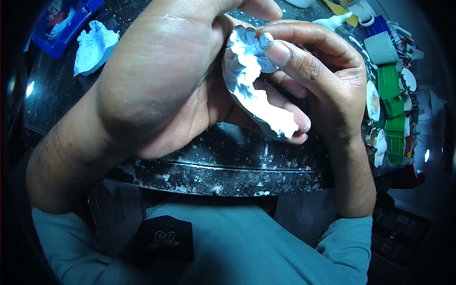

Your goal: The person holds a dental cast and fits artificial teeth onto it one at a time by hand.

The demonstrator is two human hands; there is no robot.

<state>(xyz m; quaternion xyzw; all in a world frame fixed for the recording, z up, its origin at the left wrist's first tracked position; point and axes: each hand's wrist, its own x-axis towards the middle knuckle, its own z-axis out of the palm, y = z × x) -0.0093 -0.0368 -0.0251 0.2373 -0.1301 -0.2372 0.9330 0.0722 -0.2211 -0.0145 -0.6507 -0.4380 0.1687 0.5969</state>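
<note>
A white plaster dental cast (247, 76), curved like a jaw arch with tooth shapes along its upper end, rests tilted in my left hand (166, 80). The left fingers run beneath it, and their tips come out beside its lower end. My right hand (323, 71) has thumb and forefinger pinched on a small tooth-shaped piece (266, 39) at the cast's upper right. Whether that piece is loose or part of the cast I cannot tell. Strong light washes out much of the cast's surface.
Another plaster cast (95, 47) lies on the dark, plaster-spattered table (213, 178) at the left, near a blue tray (61, 26). On the right stand green boxes (390, 90), several white plaster pieces and a textured grey-green block (380, 47). A white nozzle bottle (332, 21) lies behind my right hand.
</note>
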